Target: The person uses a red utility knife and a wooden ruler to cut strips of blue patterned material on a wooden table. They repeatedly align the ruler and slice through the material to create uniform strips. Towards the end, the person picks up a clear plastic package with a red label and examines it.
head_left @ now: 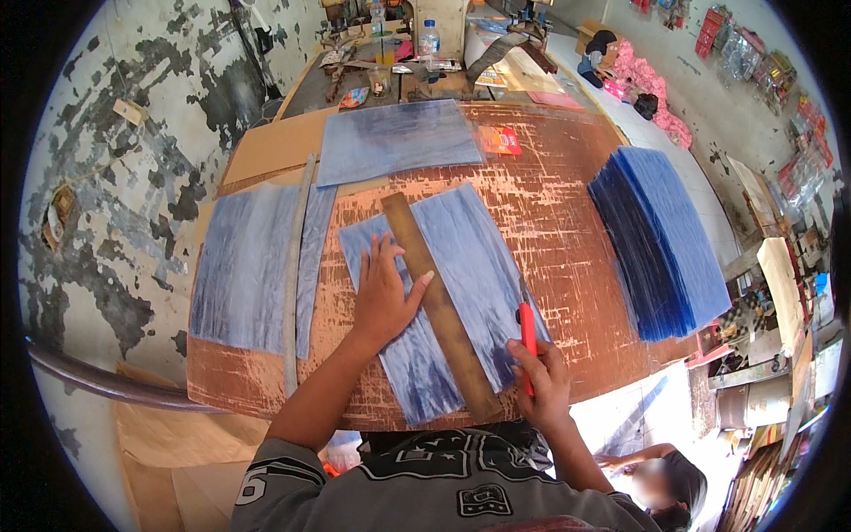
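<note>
A glossy bluish plastic sheet [470,266] lies at a slant on the worn brown table. Across it rests a long brownish straightedge [441,315], running from upper left to lower right. My left hand [381,297] presses on the sheet with spread fingers, its thumb on the straightedge. To the right, my right hand [543,381] grips a red utility knife [528,332], whose blade points away from me over the sheet's right edge. Whether the sheet is cut under the straightedge is hidden.
More bluish sheets [239,266] lie at left under a grey metal bar [299,275], with another sheet [399,137] behind. A thick blue stack [660,244] stands at right. Bottles [429,40] and clutter fill the back; a person [678,483] is at lower right.
</note>
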